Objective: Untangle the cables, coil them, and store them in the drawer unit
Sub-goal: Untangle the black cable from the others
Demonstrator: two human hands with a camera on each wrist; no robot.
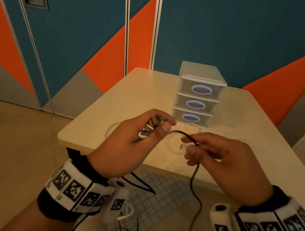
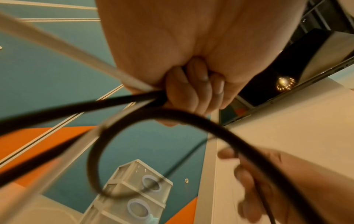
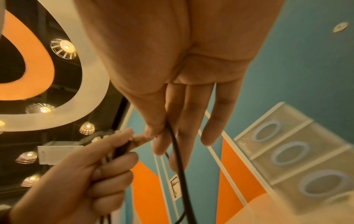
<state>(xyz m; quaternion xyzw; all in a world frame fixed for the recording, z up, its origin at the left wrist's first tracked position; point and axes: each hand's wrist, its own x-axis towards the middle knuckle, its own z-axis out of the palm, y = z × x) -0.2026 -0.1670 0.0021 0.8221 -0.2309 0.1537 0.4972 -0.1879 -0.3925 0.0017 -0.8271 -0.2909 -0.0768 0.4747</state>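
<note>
Above the bench (image 1: 130,96), left hand (image 1: 134,138) clenches a cable bundle (image 1: 151,126); right hand (image 1: 219,156) pinches its black cable (image 1: 196,182). Drawer unit (image 1: 198,94) stands at twelve o'clock.

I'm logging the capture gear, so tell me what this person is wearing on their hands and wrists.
Both hands are bare. Each wrist carries a black band ringed with white square tiles printed with black-and-white coded markers. A white cylindrical camera pod with a dark lens and its own marker sits on each inner wrist.
</note>
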